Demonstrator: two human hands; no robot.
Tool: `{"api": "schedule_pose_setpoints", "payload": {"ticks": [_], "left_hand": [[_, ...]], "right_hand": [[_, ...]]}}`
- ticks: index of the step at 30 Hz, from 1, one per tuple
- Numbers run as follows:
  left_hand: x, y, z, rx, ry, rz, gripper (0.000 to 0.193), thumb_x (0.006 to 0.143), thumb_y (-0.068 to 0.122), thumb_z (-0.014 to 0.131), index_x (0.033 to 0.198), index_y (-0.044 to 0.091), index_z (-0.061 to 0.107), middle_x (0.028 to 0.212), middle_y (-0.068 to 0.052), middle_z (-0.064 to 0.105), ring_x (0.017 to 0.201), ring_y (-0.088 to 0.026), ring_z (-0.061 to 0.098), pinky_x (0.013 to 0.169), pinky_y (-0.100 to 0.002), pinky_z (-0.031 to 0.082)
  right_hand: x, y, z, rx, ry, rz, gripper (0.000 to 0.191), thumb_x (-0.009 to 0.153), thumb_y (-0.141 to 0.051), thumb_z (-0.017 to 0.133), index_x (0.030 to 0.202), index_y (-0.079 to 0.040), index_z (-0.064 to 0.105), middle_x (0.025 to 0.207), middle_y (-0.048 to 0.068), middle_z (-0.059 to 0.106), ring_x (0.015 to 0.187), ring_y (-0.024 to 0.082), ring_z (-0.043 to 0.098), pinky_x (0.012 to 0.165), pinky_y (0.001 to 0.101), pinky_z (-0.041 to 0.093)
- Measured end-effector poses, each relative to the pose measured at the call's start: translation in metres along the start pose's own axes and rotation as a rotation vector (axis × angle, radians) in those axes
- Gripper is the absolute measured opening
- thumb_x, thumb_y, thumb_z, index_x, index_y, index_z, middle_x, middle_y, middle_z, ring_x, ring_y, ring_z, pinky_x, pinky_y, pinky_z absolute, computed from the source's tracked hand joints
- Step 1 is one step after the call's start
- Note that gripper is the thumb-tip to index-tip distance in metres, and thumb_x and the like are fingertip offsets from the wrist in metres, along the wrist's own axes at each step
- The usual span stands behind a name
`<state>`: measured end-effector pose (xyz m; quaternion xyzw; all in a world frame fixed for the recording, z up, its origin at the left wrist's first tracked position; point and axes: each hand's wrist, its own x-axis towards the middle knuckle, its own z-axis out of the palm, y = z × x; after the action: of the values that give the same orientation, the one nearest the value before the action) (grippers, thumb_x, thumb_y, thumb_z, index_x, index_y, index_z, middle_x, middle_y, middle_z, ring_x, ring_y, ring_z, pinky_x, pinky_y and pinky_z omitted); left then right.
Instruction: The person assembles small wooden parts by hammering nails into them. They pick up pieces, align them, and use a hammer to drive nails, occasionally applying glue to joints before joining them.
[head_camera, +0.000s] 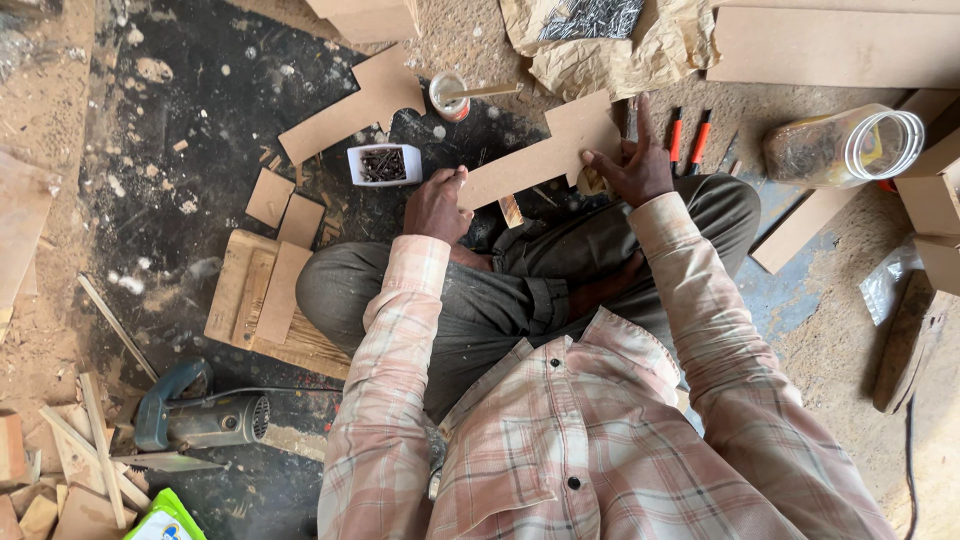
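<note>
I sit cross-legged on a dirty floor. Both hands hold an L-shaped brown fibreboard piece (540, 155) above my knees. My left hand (437, 205) grips its lower left end. My right hand (628, 165) presses on its right side, fingers spread over the board. A small wooden strip (511, 211) pokes out beneath the board between the hands. A second, similar L-shaped board (350, 108) lies on the floor just beyond.
A white tray of dark screws (383, 165) and a small glue pot with a stick (449, 95) sit ahead. Two red-handled tools (688, 140) and a clear plastic jar (850, 148) lie right. A power tool (200, 415), wood offcuts (270, 290) and crumpled paper (610, 45) surround me.
</note>
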<state>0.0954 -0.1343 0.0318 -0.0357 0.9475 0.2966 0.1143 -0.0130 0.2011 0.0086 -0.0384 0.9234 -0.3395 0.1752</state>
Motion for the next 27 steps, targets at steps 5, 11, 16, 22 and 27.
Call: {"api": "schedule_pose_setpoints", "payload": {"ticks": [5,11,16,22,27], "left_hand": [[-0.003,-0.006,0.005,-0.029,-0.019,-0.018,0.076,0.073,0.013,0.090,0.142,0.004,0.061,0.144,-0.011,0.062,0.120,-0.029,0.067,0.102,-0.036,0.056],[-0.004,0.003,-0.010,-0.032,0.026,0.075,0.091,0.060,0.017,0.096,0.140,0.002,0.057,0.144,-0.017,0.058,0.124,-0.036,0.063,0.099,-0.041,0.054],[-0.008,0.034,-0.044,-0.011,0.176,0.095,0.075,0.073,0.018,0.090,0.140,0.000,0.060,0.137,-0.021,0.064,0.116,-0.038,0.069,0.092,-0.043,0.059],[0.056,0.082,-0.068,-0.095,0.436,0.360,0.026,0.095,0.011,0.079,0.118,0.001,0.075,0.108,-0.016,0.078,0.089,-0.025,0.077,0.074,-0.035,0.064],[0.200,0.129,-0.031,0.001,0.157,0.274,0.012,0.096,0.004,0.068,0.103,0.004,0.078,0.095,-0.015,0.077,0.074,-0.023,0.073,0.063,-0.034,0.062]], "right_hand": [[0.000,-0.001,0.002,0.053,0.029,-0.037,0.130,0.089,-0.056,0.085,0.168,-0.002,-0.003,0.092,0.015,0.077,0.081,0.028,0.077,0.080,0.0394,0.060],[0.001,0.002,0.003,0.056,0.042,-0.004,0.132,0.084,-0.062,0.085,0.169,-0.007,-0.001,0.109,0.026,0.074,0.100,0.039,0.076,0.095,0.0450,0.060],[0.001,0.008,0.007,0.080,0.049,0.003,0.133,0.080,-0.066,0.082,0.168,-0.009,0.001,0.140,0.030,0.057,0.112,0.042,0.072,0.098,0.0451,0.059],[0.004,0.014,0.010,0.142,0.097,-0.069,0.129,0.081,-0.067,0.081,0.167,-0.009,0.005,0.171,0.023,0.027,0.120,0.041,0.069,0.095,0.0452,0.061],[0.001,0.013,0.012,0.186,0.125,-0.084,0.128,0.080,-0.066,0.079,0.167,-0.008,0.005,0.168,0.023,0.033,0.116,0.040,0.071,0.091,0.0454,0.062]]}}
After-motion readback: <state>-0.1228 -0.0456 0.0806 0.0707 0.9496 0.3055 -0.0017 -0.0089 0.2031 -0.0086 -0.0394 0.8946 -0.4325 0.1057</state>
